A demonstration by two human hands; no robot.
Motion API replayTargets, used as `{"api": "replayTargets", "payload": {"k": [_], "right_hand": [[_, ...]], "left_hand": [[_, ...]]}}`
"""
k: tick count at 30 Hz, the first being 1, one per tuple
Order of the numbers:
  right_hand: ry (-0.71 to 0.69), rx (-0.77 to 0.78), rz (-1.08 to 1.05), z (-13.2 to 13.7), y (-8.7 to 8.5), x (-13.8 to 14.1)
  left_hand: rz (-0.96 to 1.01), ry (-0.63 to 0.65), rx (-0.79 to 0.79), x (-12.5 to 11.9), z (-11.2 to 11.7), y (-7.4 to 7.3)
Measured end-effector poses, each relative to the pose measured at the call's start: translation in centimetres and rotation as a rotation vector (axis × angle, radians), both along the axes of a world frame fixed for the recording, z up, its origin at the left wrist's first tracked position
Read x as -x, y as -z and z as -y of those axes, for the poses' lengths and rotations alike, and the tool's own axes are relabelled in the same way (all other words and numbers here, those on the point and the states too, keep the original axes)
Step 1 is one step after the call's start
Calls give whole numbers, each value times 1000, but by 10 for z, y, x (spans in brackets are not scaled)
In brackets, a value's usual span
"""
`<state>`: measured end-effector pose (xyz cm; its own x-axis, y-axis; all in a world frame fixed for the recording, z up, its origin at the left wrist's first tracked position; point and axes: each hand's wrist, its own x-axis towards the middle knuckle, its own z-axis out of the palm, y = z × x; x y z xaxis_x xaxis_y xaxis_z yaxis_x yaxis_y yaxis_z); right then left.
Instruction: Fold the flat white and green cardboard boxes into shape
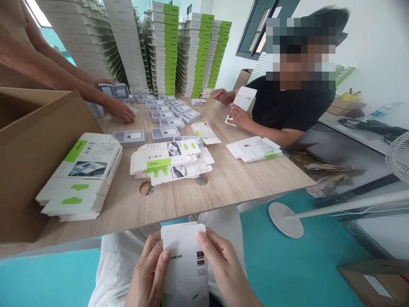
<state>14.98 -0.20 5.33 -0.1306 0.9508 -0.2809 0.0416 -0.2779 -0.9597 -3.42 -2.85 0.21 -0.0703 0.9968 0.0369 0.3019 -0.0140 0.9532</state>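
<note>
Left hand (148, 273) and right hand (226, 268) grip the long edges of a white printed card box sleeve (187, 266) at 6 o'clock, thumbs on its front. Light, thin, fairly stiff but creasable; smooth coating may slip, so hold by edges. Flattened white-and-green card sleeves (171, 160) lie at 12 o'clock on the light wood-grain surface (223, 192).

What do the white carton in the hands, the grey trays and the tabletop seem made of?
The white printed carton looks like coated paperboard: smooth, with thin folded edges. The grey trays look like matte moulded plastic, perhaps pressed pulp. The tabletop looks like wood-grain laminate, evenly patterned and flat.
</note>
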Motion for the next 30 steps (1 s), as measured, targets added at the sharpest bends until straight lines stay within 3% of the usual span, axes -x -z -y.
{"api": "replayTargets", "payload": {"k": [5,9,11,14,17,20,23,26,30], "right_hand": [[244,-84,26,5,12,28],[271,-115,-12,-5,16,44],[262,-179,-78,-15,6,48],[223,-343,-188,-36,-24,53],[260,-687,-178,-60,-50,60],[376,-1001,-99,-82,-48,68],[445,-1058,-79,-97,-24,74],[436,-980,-122,-99,-3,78],[487,-854,-182,-96,-1,85]], "left_hand": [[86,-221,-20,-19,-2,7],[130,-402,-27,-31,-12,2],[150,-436,-85,-34,-22,-9],[194,-385,-291,-34,-47,-38],[225,-381,-559,-31,-78,-70],[292,-389,-579,-28,-101,-86],[348,-326,-426,-24,-110,-78],[387,-307,-418,-23,-110,-62],[505,-390,-387,-28,-109,-54]]}}
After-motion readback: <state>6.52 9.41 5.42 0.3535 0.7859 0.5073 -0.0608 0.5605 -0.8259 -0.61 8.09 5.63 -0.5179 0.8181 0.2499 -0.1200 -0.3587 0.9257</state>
